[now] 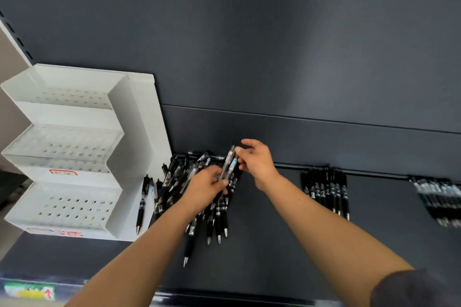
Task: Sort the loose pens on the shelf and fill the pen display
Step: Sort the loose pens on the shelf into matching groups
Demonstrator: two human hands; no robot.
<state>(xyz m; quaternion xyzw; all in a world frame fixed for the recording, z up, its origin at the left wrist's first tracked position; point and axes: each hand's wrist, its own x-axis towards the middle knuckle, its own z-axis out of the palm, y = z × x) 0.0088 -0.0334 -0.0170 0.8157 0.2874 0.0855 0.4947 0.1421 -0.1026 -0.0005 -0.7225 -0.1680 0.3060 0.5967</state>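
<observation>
**One pen held in both hands above the pile**

The left hand (207, 188) curls round the lower barrel of a clear pen (230, 163). The right hand (258, 162) pinches its upper end between thumb and fingertip. The pen tilts above the loose pile (219, 222) on the shelf (274, 237), beside the white display (139, 132). It is probably light, stiff and smooth, best gripped mid-barrel.

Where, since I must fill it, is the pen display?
Head view: the pen display stands at the left end of the shelf, beside the loose pen pile.
</observation>
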